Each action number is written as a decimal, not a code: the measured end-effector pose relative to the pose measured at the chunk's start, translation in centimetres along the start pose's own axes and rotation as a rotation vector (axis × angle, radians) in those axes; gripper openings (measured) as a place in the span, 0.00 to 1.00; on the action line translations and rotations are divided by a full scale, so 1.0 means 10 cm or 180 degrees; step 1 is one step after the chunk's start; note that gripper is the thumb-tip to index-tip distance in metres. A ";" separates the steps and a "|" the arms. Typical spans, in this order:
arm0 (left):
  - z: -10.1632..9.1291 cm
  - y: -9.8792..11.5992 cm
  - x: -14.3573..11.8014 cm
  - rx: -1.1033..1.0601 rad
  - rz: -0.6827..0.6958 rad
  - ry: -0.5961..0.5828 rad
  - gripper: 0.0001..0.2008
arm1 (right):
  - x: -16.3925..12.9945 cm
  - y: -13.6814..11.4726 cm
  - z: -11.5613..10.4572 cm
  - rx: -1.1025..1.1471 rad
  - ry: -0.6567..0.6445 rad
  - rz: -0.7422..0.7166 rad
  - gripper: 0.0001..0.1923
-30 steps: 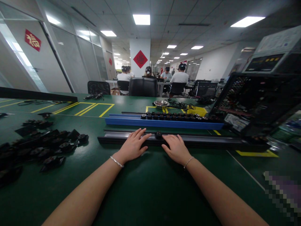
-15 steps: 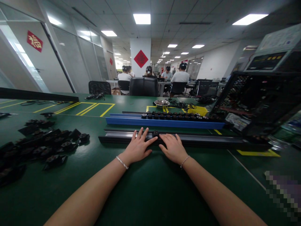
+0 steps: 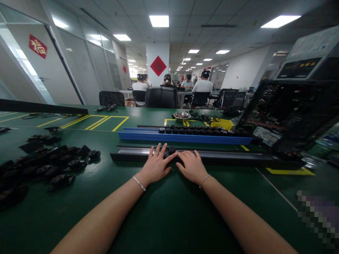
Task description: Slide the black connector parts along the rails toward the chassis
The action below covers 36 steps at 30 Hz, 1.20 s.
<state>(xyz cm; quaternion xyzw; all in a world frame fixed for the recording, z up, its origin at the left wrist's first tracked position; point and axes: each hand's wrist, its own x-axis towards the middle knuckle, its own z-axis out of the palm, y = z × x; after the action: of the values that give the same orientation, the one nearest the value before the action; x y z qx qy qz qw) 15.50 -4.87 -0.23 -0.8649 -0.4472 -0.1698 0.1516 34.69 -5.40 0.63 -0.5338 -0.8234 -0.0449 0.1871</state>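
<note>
You're holding your left hand (image 3: 156,168) spread, right hand (image 3: 192,167) loosely open, beside one block (image 3: 172,150) in the black rail (image 3: 233,161); nearer the far edge of the bench (image 3: 143,114), a blue rail (image 3: 185,138) is carrying a row; toward the left edge, a pile (image 3: 75,164) is lying unplaced.

Red diamond sign (image 3: 38,46) on left door (image 3: 51,74): reads 福, gold. Red diamond plaque (image 3: 158,66) on pillar (image 3: 164,51): character too dim to read.

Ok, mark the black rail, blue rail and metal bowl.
Black rail (image 3: 219,162): head view, near wall.
Blue rail (image 3: 185,138): head view, near wall.
Metal bowl (image 3: 182,119): head view, near side.
</note>
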 end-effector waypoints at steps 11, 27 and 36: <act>-0.02 0.11 0.04 0.0175 -0.0347 0.0053 0.32 | 0.00 -0.05 -0.02 -0.0104 -0.0059 -0.0112 0.22; -0.10 0.18 0.06 0.0650 -0.0390 0.0000 0.25 | -0.02 0.02 0.05 -0.0125 0.0138 -0.0235 0.22; -0.14 0.18 0.05 0.0633 -0.0610 -0.0291 0.25 | -0.02 0.02 0.05 -0.0157 0.0163 -0.0253 0.21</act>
<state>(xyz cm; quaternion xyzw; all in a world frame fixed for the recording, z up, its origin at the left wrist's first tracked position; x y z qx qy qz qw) 17.03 -6.02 1.05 -0.8058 -0.5488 -0.0988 0.1992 34.86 -5.38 0.08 -0.5039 -0.8376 -0.0862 0.1929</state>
